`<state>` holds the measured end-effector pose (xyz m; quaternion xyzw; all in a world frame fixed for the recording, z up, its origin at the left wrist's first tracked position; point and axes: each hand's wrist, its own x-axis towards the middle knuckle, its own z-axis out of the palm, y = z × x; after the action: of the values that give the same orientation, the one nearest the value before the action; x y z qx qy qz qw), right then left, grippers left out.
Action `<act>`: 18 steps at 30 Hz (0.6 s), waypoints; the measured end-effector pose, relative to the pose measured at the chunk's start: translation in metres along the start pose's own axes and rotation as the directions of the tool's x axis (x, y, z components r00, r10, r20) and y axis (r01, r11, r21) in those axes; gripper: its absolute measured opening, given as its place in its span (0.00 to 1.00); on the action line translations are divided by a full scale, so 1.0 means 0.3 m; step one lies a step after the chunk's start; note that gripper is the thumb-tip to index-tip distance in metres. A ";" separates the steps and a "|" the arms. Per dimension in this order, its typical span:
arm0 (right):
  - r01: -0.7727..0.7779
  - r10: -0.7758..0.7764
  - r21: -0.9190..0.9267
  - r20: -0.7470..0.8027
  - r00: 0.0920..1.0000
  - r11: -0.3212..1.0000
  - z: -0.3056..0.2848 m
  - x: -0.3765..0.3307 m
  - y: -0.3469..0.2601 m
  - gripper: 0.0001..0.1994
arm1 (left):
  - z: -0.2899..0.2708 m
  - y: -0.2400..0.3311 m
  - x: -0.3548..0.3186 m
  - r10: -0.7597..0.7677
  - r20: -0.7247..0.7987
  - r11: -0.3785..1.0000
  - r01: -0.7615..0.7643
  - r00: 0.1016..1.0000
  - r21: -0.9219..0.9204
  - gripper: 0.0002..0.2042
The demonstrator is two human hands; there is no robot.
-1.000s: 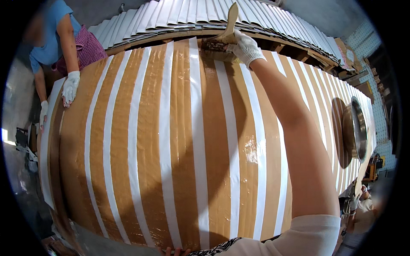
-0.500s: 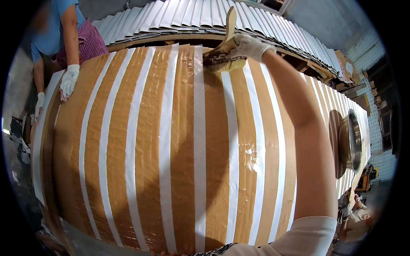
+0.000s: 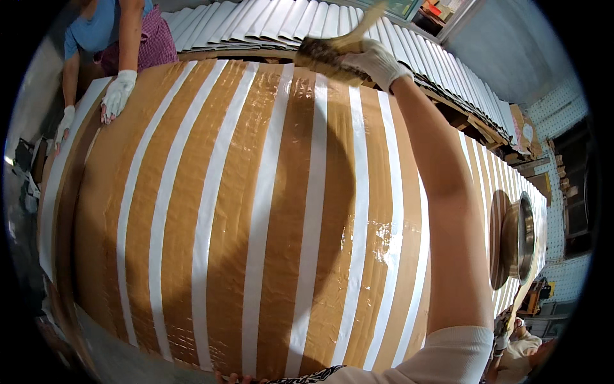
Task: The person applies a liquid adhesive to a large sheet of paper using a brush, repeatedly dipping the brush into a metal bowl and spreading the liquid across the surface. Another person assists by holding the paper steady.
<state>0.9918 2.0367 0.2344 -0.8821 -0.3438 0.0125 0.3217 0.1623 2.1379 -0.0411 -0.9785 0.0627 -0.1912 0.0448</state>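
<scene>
The person's right hand (image 3: 374,63), in a white knitted glove, was clamped around the base of a wide flat brush (image 3: 327,62), whose pale handle rose up and to the right; a grip so low, close to the dark bristle block, probably gave firmer control over the broad head than one on the handle would have. The brush was at the far edge of the brown-and-white striped sheets (image 3: 220,249), though whether its bristles touched them could not be told. The arm reached right across the sheets, seemingly because that edge lay well away from the body. Of the left hand (image 3: 234,379) only bare fingertips showed at the lower edge, so its grip could not be told; it was near the sheets' close edge, perhaps as a steadying support. The brown bands had a wet-looking gloss. A metal basin (image 3: 510,243) stood on the right part of the sheets, on the brush hand's side, apparently for easy reach. At the left end, a co-worker's gloved hands (image 3: 119,96) lay against the edge, perhaps to keep it flat. Folded white sheets (image 3: 268,25) lay in a row behind.
</scene>
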 end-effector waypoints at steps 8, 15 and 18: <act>-0.095 0.030 -0.437 -0.153 0.988 0.895 0.178 0.062 0.019 0.20 | -0.007 -0.020 0.004 -0.007 0.000 1.000 0.007 1.000 -0.003 0.28; 0.161 -0.166 -0.045 -0.356 0.920 0.986 0.149 0.116 -0.093 0.15 | -0.049 0.010 0.004 -0.040 0.001 0.999 0.040 0.999 0.020 0.28; 0.028 -0.038 0.074 0.136 0.990 0.997 0.197 0.196 -0.148 0.17 | -0.054 0.020 0.003 -0.051 0.014 0.999 0.051 0.999 0.017 0.28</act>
<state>0.9957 2.1305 0.2248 -0.8613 -0.3789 0.0803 0.3287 0.1564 2.1309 -0.0264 -0.9807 0.0357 -0.1858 0.0485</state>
